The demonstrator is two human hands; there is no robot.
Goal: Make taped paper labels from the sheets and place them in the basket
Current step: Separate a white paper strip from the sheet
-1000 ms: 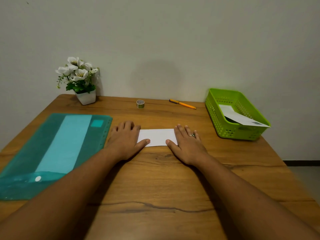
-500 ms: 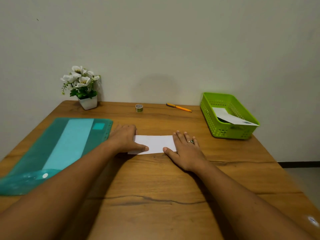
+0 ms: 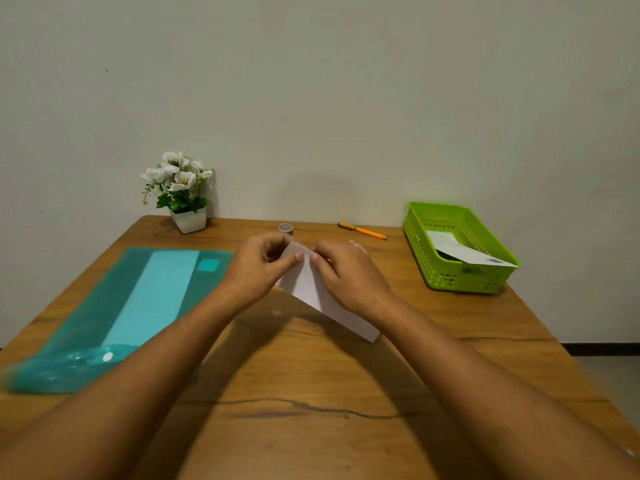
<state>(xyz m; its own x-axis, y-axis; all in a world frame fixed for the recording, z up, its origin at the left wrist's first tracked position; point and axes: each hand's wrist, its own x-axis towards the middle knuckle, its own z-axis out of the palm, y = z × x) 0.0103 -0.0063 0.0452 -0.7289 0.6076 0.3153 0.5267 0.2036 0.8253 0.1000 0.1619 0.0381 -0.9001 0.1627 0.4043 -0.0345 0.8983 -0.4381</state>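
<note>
A folded white paper strip is lifted off the wooden table, its far end up and its near end slanting down to the right. My left hand and my right hand both pinch its far end, thumbs nearly touching. A small tape roll stands at the table's back, just beyond my hands. The green basket sits at the right with a white paper label lying in it.
A teal plastic folder with a paler sheet inside covers the left of the table. A white pot of flowers stands at the back left. An orange pen lies at the back, left of the basket. The wall runs right behind the table.
The paper lay flat under both pressing hands before. Now both hands have lifted it and turned it lengthwise, pinching its far end.
</note>
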